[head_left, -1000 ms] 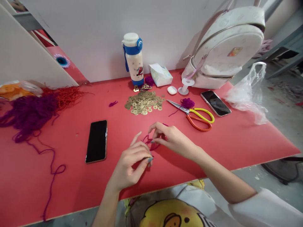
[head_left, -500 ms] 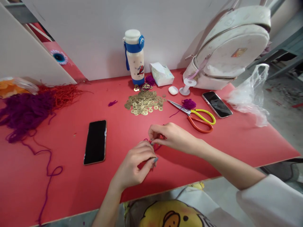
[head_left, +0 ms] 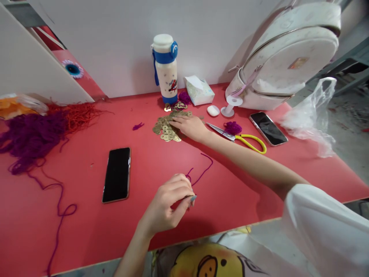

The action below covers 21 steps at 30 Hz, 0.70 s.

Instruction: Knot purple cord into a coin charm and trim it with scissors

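My left hand [head_left: 170, 202] is closed near the front of the red table, pinching a brass coin [head_left: 188, 196] between thumb and fingers. A purple cord [head_left: 208, 166] runs out of that hand and curls on the tabletop. My right hand [head_left: 188, 127] reaches to the pile of brass coins [head_left: 165, 129], its fingers stretched over the right side of the heap and touching it. Whether a coin is between those fingers, I cannot see. Beneath my right forearm lie scissors [head_left: 250, 141], their orange handle hidden by the arm.
A bottle [head_left: 167, 73], tissue pack [head_left: 200, 91], white case [head_left: 213, 110] and spool [head_left: 230, 107] stand behind the coins. Purple yarn [head_left: 34, 134] lies left, near a black phone [head_left: 117, 175]. Another phone [head_left: 268, 129], a backpack [head_left: 285, 65] and plastic bag [head_left: 314, 119] are right.
My right hand has left the cord by my left hand and moved away from me to the coin pile. The cord's loose end now lies on the table. My left hand has barely moved.
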Each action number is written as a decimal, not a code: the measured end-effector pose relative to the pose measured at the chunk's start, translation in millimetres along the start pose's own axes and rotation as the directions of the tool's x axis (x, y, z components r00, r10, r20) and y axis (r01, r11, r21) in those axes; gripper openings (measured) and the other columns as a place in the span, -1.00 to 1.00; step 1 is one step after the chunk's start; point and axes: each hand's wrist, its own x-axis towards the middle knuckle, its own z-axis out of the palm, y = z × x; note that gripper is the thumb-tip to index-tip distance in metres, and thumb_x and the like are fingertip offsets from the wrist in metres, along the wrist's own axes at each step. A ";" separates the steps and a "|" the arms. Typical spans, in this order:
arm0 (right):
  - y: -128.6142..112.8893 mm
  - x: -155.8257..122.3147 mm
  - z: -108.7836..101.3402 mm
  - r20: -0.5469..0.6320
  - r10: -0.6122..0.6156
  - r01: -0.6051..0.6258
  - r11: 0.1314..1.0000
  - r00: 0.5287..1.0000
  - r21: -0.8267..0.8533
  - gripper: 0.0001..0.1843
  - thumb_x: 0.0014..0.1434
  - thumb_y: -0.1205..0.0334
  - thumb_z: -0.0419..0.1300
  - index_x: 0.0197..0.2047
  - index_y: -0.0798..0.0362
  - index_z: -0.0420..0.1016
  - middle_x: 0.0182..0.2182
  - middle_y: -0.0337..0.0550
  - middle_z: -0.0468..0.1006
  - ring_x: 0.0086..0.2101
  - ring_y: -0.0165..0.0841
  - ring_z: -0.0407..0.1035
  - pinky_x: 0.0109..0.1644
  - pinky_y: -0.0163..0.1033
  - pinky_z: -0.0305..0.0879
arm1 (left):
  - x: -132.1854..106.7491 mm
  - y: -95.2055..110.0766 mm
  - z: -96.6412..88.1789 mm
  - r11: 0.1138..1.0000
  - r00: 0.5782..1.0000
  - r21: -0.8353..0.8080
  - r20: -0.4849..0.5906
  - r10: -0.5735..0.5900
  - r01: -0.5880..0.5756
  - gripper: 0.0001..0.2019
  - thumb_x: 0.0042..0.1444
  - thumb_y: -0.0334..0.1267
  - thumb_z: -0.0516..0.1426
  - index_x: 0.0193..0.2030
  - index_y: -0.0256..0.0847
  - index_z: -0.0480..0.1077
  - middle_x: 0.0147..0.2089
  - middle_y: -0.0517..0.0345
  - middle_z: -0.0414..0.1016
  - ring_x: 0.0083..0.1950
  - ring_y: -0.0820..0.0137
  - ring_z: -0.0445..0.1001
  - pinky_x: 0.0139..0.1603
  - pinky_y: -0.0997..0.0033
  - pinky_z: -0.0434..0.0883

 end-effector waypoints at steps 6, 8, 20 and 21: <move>6.0 21.3 -6.9 -0.036 0.062 -0.063 0.997 0.997 -0.039 -0.73 0.35 0.38 0.04 -0.14 0.15 0.59 -0.24 0.01 0.64 -0.20 -0.18 0.47 -0.21 -0.16 0.21 | 0.3 0.8 -2.3 1.000 1.000 0.005 -0.007 -0.005 0.005 -0.80 0.24 -0.49 0.04 -0.40 -0.23 0.33 -0.45 0.09 0.42 -0.28 0.35 0.33 -0.16 0.29 0.37; 8.5 20.3 -11.1 -0.100 0.132 -0.130 0.991 0.986 0.021 -0.73 0.35 0.37 0.04 -0.12 0.11 0.59 -0.22 -0.01 0.64 -0.19 -0.20 0.46 -0.21 -0.17 0.20 | 0.9 1.0 -2.5 1.000 1.000 0.006 -0.007 -0.010 0.010 -0.79 0.25 -0.48 0.04 -0.41 -0.23 0.34 -0.45 0.08 0.42 -0.28 0.34 0.34 -0.17 0.29 0.37; 9.1 -25.4 -27.6 -0.100 0.400 -0.298 0.805 0.911 0.513 -0.89 0.23 0.32 0.23 -0.24 0.06 0.61 -0.36 -0.17 0.67 -0.36 -0.35 0.48 -0.24 -0.29 0.30 | -0.5 3.5 -0.2 1.000 1.000 0.020 -0.027 -0.004 0.005 -0.80 0.25 -0.48 0.04 -0.40 -0.24 0.34 -0.43 0.07 0.41 -0.27 0.34 0.33 -0.17 0.26 0.37; 6.9 -32.6 -29.0 -0.093 0.408 -0.307 0.800 0.908 0.516 -0.89 0.20 0.35 0.24 -0.24 0.06 0.61 -0.37 -0.16 0.67 -0.37 -0.35 0.48 -0.25 -0.29 0.29 | -0.8 4.0 0.0 1.000 1.000 0.022 -0.030 -0.005 0.006 -0.80 0.25 -0.48 0.04 -0.40 -0.24 0.34 -0.43 0.07 0.41 -0.27 0.33 0.33 -0.17 0.27 0.37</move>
